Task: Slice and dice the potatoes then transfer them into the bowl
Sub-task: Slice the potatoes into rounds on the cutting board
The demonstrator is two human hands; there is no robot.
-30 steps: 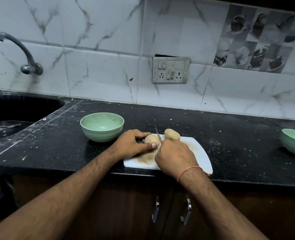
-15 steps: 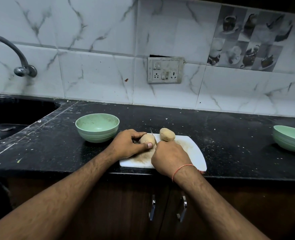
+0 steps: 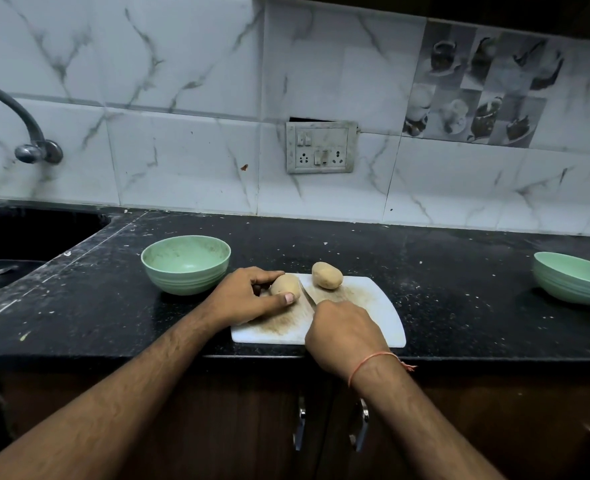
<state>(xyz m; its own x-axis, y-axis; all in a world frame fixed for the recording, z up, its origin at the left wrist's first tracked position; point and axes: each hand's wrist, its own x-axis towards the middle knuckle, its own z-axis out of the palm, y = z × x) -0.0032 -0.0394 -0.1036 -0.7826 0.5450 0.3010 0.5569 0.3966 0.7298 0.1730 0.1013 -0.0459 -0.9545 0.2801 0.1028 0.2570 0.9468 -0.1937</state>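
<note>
The left hand (image 3: 248,296) gripped one potato (image 3: 285,285) on the cutting board (image 3: 373,306), fingers clamped around it. The right hand (image 3: 342,334) clasped the knife (image 3: 305,294) beside it. Slicing appeared barely begun; the next move called for a downward cut. A second potato (image 3: 326,275) lay whole; the bowl (image 3: 185,263) stood near.

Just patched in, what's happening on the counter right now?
A person is starting to cut potatoes on a white plastic cutting board. The left hand holds one tan unpeeled potato steady, while the right hand grips a knife with its blade at that potato's right end. A second whole potato lies at the board's back edge. The pale green bowl beside the board holds no pieces yet.
</note>
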